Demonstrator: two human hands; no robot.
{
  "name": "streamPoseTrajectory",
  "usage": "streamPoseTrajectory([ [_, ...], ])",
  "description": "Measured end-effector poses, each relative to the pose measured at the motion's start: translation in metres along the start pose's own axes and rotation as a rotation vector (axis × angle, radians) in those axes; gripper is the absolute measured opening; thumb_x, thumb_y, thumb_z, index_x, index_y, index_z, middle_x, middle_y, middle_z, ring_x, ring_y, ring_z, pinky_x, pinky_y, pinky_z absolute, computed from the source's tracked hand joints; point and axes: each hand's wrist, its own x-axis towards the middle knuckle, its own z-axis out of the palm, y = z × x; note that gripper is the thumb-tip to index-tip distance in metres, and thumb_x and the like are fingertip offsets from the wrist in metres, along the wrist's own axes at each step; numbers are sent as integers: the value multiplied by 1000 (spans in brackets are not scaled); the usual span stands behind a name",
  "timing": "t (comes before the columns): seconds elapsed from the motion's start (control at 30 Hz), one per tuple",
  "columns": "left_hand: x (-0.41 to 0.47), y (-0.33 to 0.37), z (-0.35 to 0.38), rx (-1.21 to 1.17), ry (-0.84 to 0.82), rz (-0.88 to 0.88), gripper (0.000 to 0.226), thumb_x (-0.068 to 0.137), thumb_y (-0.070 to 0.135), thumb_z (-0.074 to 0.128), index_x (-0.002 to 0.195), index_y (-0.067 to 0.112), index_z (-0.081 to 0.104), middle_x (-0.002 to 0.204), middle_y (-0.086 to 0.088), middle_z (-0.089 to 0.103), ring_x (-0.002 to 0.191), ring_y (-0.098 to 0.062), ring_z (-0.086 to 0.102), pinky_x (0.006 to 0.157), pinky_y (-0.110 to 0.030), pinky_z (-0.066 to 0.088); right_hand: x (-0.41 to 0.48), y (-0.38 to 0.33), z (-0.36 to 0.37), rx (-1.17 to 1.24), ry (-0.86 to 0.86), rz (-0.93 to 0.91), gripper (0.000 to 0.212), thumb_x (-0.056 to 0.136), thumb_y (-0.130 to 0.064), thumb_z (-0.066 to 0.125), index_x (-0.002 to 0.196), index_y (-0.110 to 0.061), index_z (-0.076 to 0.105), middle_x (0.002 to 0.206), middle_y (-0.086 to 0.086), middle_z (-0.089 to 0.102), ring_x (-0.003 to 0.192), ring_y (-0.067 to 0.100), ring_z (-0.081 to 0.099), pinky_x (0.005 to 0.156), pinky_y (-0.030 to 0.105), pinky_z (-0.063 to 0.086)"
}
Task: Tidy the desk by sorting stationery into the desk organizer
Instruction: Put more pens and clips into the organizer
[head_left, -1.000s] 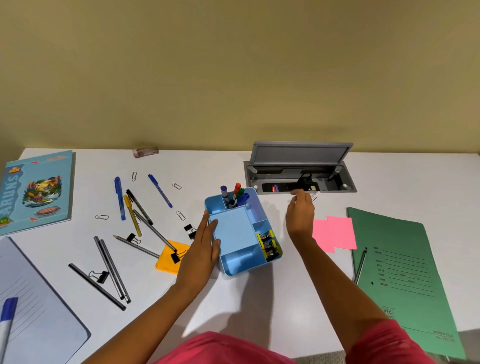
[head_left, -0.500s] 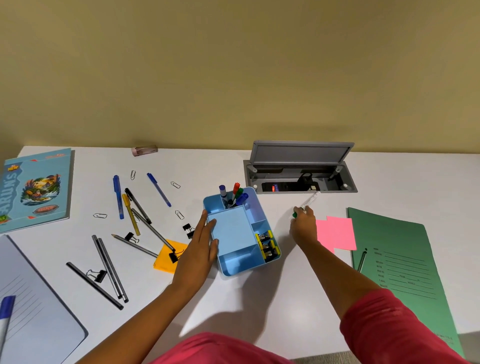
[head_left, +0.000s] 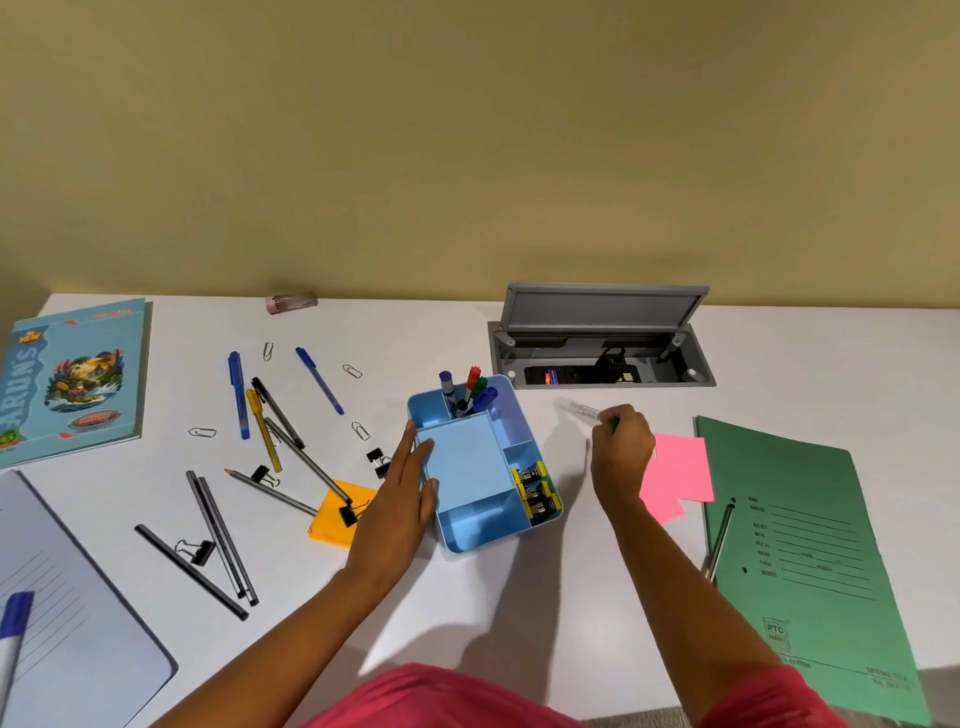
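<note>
Resting flat with fingers spread, the left hand (head_left: 400, 499) presses the left wall of the blue desk organizer (head_left: 483, 462) at the desk's centre. Right hand (head_left: 621, 452), just right of the organizer, pinches a blurred white marker (head_left: 584, 411) with a green end, above the pink notes (head_left: 675, 475).
</note>
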Motion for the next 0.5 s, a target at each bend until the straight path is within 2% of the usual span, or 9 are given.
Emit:
streamPoseTrajectory([
  [0.17, 0, -1, 0, -7, 2, 10, 50, 98, 39, 35, 145, 34, 21, 151, 30, -7, 116, 6, 33, 73, -9, 48, -15, -58, -28, 290, 152, -160, 13, 93, -11, 55, 106, -8, 57, 98, 4, 61, 87, 10, 54, 70, 7, 40],
  [0.23, 0, -1, 0, -10, 3, 9, 49, 99, 38, 36, 145, 34, 22, 151, 30, -7, 115, 6, 35, 73, -13, 51, -25, -79, -39, 376, 181, -314, 13, 94, -10, 54, 106, -6, 57, 95, 2, 59, 83, 3, 52, 69, 4, 39],
  [0.33, 0, -1, -1, -7, 7, 10, 48, 99, 36, 37, 145, 33, 22, 151, 29, -6, 116, 6, 32, 75, -13, 49, -37, -99, -44, 415, 107, -488, 15, 94, -4, 52, 108, -1, 57, 96, 3, 57, 83, -5, 50, 72, 4, 39],
  [0.5, 0, -1, -1, -1, 16, 18, 48, 99, 37, 37, 145, 33, 23, 152, 29, -7, 118, 4, 35, 76, -16, 50, -50, -114, -28, 370, -152, -469, 22, 97, -6, 48, 117, -6, 57, 106, -6, 54, 90, -2, 51, 80, 0, 37],
])
